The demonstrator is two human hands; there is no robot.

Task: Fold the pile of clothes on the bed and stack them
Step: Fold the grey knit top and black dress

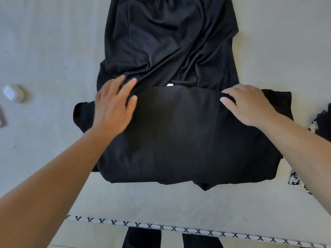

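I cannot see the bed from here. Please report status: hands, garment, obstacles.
Left hand flat on black garment. Right hand pinching its folded edge. White earbud case lies off left, clear.

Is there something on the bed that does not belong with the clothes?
Yes. A small white case lies on the sheet, left of the black garment. It is no clothing.

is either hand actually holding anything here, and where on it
The right hand pinches the black garment at the right end of its folded top edge. The left hand lies flat on it, gripping nothing.
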